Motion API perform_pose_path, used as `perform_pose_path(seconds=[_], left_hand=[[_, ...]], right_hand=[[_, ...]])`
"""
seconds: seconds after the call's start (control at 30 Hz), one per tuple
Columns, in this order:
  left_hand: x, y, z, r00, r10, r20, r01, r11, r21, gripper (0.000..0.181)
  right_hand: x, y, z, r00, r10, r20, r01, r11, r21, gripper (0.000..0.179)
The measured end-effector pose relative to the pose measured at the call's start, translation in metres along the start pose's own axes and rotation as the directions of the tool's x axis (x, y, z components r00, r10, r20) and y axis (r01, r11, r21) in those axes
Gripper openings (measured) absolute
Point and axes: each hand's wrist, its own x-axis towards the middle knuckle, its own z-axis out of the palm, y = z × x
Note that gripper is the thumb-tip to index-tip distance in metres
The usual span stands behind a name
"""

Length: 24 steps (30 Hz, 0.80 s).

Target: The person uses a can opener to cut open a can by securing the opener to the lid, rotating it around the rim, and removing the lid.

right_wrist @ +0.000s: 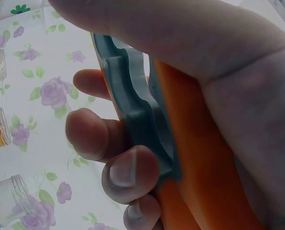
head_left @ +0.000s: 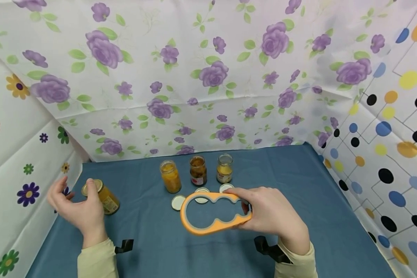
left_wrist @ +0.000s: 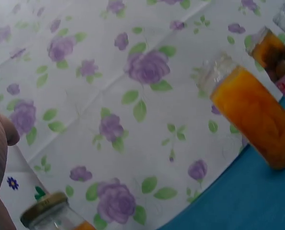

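Note:
In the head view my right hand (head_left: pixel 276 210) grips an orange jar opener (head_left: pixel 201 232) with a grey scalloped inner edge, held up over the cloth. The right wrist view shows the fingers (right_wrist: pixel 87 134) curled round its handle end. At the left, my left hand (head_left: pixel 80 214) is raised beside a lidded glass jar (head_left: pixel 110 201) with yellowish contents, fingers loosely bent and holding nothing. The left wrist view has that jar's gold lid (left_wrist: pixel 44 208) apart from the hand at the left edge; whether they touch in the head view is hard to tell.
Three lidless jars stand towards the back: one with orange contents (head_left: pixel 171 177), one with dark contents (head_left: pixel 198 172) and a part-filled yellow one (head_left: pixel 224 172). Before them lie three lids, including a pale lid (head_left: pixel 178 202). Patterned sheets wall the blue cloth (head_left: pixel 153 239).

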Motion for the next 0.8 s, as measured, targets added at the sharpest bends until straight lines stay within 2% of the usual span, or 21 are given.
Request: perform_pose_path(seconds=[0.1, 0.17, 0.23, 0.3, 0.4, 0.47, 0.53, 0.63, 0.67, 0.73, 0.8], left_hand=[[0.000, -0.010, 0.001, 1.000, -0.001, -0.020, 0.002, 1.000, 0.017, 0.047], [0.000, -0.020, 0.002, 0.999, -0.028, -0.021, 0.028, 0.999, 0.028, 0.052], [-0.001, -0.032, 0.003, 0.996, -0.086, 0.010, 0.085, 0.996, 0.027, 0.059], [-0.001, -0.044, 0.004, 0.983, -0.176, 0.054, 0.175, 0.984, 0.030, 0.067], [-0.001, -0.060, 0.004, 0.938, -0.319, 0.134, 0.320, 0.947, 0.014, 0.081], [-0.002, -0.070, 0.004, 0.900, -0.394, 0.186, 0.402, 0.915, -0.009, 0.089], [-0.004, -0.078, 0.004, 0.864, -0.445, 0.234, 0.465, 0.885, -0.036, 0.097], [-0.007, -0.089, 0.004, 0.830, -0.486, 0.273, 0.519, 0.853, -0.060, 0.103], [-0.007, -0.093, 0.004, 0.826, -0.492, 0.274, 0.524, 0.850, -0.056, 0.103], [-0.009, -0.100, 0.006, 0.829, -0.493, 0.264, 0.519, 0.854, -0.037, 0.102], [-0.012, -0.107, 0.007, 0.841, -0.482, 0.245, 0.488, 0.872, 0.040, 0.096]], right_hand=[[-0.001, 0.001, -0.001, 1.000, 0.005, 0.001, -0.005, 1.000, 0.007, 0.075], [-0.002, 0.001, -0.001, 1.000, 0.009, 0.003, -0.009, 1.000, 0.012, 0.075], [-0.002, 0.002, -0.001, 1.000, 0.014, 0.005, -0.014, 1.000, 0.017, 0.075], [-0.003, 0.002, -0.002, 1.000, 0.019, 0.005, -0.019, 1.000, 0.016, 0.075], [-0.003, 0.003, -0.002, 1.000, 0.023, 0.002, -0.023, 1.000, 0.013, 0.077], [-0.004, 0.003, -0.002, 1.000, 0.023, 0.003, -0.023, 1.000, 0.011, 0.078], [-0.003, 0.003, -0.002, 1.000, 0.023, 0.004, -0.023, 1.000, 0.012, 0.079], [-0.003, 0.003, -0.003, 1.000, 0.023, 0.005, -0.023, 1.000, 0.013, 0.079], [-0.003, 0.003, -0.003, 1.000, 0.023, 0.004, -0.024, 1.000, 0.013, 0.078], [-0.004, 0.003, -0.004, 1.000, 0.024, 0.001, -0.024, 1.000, 0.012, 0.078], [-0.004, 0.003, -0.004, 1.000, 0.026, -0.001, -0.026, 1.000, 0.011, 0.077]])
